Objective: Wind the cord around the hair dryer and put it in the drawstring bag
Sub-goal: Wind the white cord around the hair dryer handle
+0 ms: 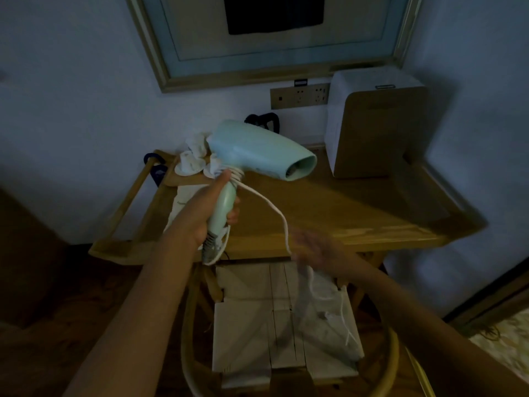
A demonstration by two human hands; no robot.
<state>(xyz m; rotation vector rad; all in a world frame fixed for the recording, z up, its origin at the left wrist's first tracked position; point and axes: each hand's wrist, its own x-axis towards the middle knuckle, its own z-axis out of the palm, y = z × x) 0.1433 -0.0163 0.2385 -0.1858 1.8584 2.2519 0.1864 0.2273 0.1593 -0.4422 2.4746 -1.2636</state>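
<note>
Winding cord (276,216) on hair dryer (257,150) | left hand (206,207) grips handle | right hand (315,247) blurred, grasp indeterminate | next: continue wraps

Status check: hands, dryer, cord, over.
Left hand grips dryer handle. Right hand blurred at the cord, grip unclear. A few turns on; most cord hangs loose. Nothing in the way.

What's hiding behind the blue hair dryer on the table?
Behind the hair dryer a crumpled white cloth lies on the wooden table, with something dark near the wall. The dryer covers part of both, so what they are stays unclear.
</note>
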